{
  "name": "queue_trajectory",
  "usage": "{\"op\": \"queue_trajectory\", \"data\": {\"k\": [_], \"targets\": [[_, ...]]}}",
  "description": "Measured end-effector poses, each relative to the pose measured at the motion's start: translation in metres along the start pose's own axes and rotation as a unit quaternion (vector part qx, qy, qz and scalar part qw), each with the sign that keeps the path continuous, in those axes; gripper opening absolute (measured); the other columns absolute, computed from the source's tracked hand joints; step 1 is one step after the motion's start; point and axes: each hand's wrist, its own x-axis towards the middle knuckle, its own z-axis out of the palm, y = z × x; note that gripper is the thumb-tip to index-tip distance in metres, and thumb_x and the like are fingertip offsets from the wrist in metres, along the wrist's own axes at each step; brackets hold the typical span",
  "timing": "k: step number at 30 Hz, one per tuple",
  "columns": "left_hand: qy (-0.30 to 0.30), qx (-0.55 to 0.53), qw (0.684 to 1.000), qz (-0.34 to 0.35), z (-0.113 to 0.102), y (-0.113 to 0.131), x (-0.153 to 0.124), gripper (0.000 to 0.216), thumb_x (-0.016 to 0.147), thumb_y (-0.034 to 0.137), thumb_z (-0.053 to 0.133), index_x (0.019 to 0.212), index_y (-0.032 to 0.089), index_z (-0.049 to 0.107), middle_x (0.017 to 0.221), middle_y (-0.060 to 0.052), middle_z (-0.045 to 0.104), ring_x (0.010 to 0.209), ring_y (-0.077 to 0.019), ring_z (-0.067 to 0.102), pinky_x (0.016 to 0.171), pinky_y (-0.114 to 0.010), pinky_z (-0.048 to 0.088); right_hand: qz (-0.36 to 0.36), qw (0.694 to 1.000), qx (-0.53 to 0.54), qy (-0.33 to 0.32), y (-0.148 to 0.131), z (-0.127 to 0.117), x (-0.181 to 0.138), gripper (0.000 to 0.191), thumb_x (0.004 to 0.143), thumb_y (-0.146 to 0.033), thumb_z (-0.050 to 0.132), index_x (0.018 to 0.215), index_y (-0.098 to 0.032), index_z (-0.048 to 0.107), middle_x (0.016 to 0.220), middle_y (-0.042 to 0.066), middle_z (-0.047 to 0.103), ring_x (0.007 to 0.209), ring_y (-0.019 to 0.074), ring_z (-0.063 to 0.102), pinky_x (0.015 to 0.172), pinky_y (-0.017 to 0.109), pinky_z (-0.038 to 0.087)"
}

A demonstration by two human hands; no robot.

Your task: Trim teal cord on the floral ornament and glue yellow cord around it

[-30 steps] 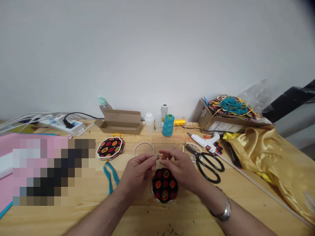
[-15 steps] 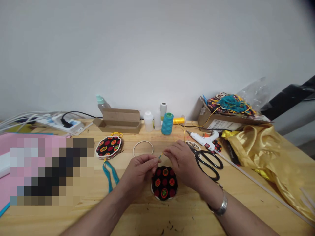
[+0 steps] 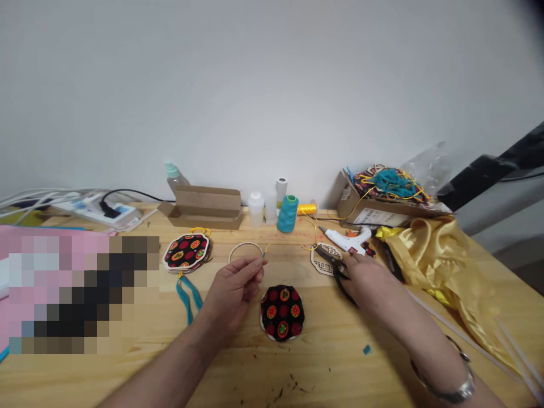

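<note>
Between the thumb and fingers of my left hand (image 3: 238,280) is a thin cord (image 3: 265,255), teal at the pinch with a yellow end sticking up. My right hand (image 3: 365,280) lies over the handles of the black scissors (image 3: 329,256); its fingertips are largely hidden, and the blades point away to the left. Under the blades is a pale lattice-cut wooden piece (image 3: 318,266). A round pad of black fabric with red and orange flowers (image 3: 283,311) lies between my hands. Just beyond my left hand rests a thin wooden ring (image 3: 246,244).
At left lies a flowered, framed pad (image 3: 187,252) with a teal tassel. A teal thread cone (image 3: 288,214), white bottle (image 3: 256,209) and open cardboard box (image 3: 208,209) line the wall. Right are a glue gun (image 3: 346,240), gold cloth (image 3: 442,266) and full carton (image 3: 382,209).
My right hand has let go of the cord and moved right onto the scissors. My left hand, still pinching the cord, has shifted slightly left. A teal scrap now shows on the table.
</note>
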Motion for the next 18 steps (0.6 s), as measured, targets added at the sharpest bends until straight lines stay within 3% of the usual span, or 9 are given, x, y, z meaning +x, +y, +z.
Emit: {"op": "queue_trajectory", "data": {"k": [4, 10, 15, 18], "targets": [[-0.003, -0.007, 1.0, 0.013, 0.001, 0.001, 0.0, 0.017, 0.066, 0.026, 0.071, 0.066, 0.012, 0.063, 0.052, 0.005, 0.048, 0.039, 0.0007, 0.026, 0.036, -0.013, 0.016, 0.022, 0.999, 0.024, -0.002, 0.005, 0.012, -0.015, 0.017, 0.076, -0.009, 0.046, 0.089, -0.011, 0.058, 0.089, 0.016, 0.062, 0.078, 0.0231, 0.058, 0.07, 0.033, 0.044], [0.012, -0.008, 0.999, 0.032, 0.002, 0.003, -0.001, 0.017, 0.064, 0.027, 0.072, 0.07, 0.012, 0.066, 0.052, 0.005, 0.048, 0.04, 0.0004, 0.029, 0.037, -0.013, 0.018, 0.067, 0.998, 0.017, 0.011, 0.01, 0.023, -0.016, 0.028, 0.069, -0.005, 0.047, 0.095, -0.008, 0.057, 0.094, 0.018, 0.06, 0.086, 0.0255, 0.057, 0.076, 0.034, 0.044], [0.007, -0.019, 0.999, 0.043, 0.001, 0.003, -0.001, 0.016, 0.065, 0.025, 0.072, 0.07, 0.012, 0.066, 0.053, 0.004, 0.049, 0.041, 0.0001, 0.03, 0.038, -0.013, 0.019, 0.092, 0.994, 0.045, 0.039, 0.024, 0.014, -0.03, 0.026, 0.071, -0.016, 0.052, 0.096, -0.011, 0.057, 0.094, 0.014, 0.058, 0.08, 0.0253, 0.059, 0.069, 0.035, 0.046], [0.003, -0.024, 0.999, 0.044, 0.002, 0.004, -0.001, 0.014, 0.066, 0.024, 0.071, 0.07, 0.012, 0.066, 0.053, 0.004, 0.049, 0.042, -0.0001, 0.03, 0.038, -0.013, 0.02, 0.058, 0.99, 0.112, 0.067, 0.024, 0.003, -0.038, 0.026, 0.076, -0.029, 0.051, 0.098, -0.015, 0.055, 0.098, 0.011, 0.057, 0.083, 0.0236, 0.059, 0.069, 0.034, 0.046]]}}
